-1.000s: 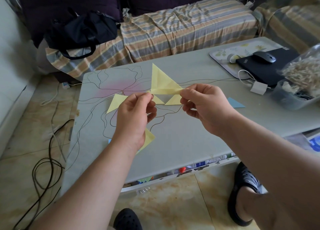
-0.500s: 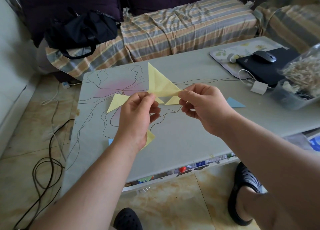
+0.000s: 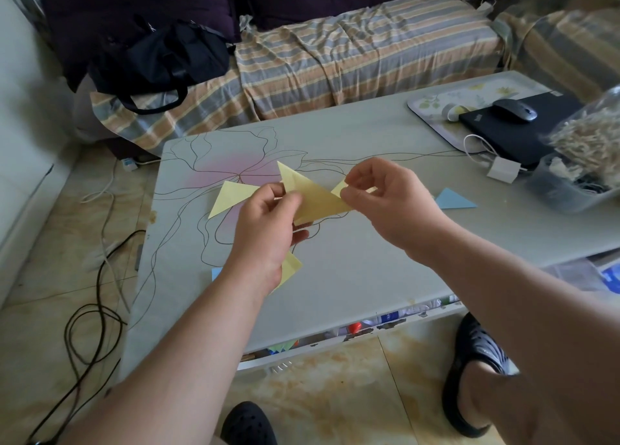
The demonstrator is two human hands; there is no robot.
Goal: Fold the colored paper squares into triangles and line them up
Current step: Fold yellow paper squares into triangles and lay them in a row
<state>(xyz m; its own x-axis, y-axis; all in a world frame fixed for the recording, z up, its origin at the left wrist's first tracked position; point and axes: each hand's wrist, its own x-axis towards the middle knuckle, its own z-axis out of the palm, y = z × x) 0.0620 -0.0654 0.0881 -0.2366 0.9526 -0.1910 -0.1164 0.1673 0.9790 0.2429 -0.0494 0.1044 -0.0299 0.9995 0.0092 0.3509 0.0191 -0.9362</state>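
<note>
Tabletop [image 3: 369, 260]: grey, line-drawn; carries the paper.
Left hand [image 3: 265, 230]: fingers pinch the yellow triangle's near corner.
Right hand [image 3: 385, 203]: fingers pinch its right tip.
Yellow triangle [image 3: 308, 193]: held above the tabletop, tipped flatter and lower than a second ago; likely folded and about to be laid down.
Folded yellow piece [image 3: 231, 198]: lying far left.
Blue triangle [image 3: 453, 200]: lying right.

The yellow paper [image 3: 313, 196] has tilted, its point now leaning left and its long edge sloping down (earlier nearly level); the right hand [image 3: 382, 200] has lifted slightly, the left hand [image 3: 268, 223] sunk lower.
</note>
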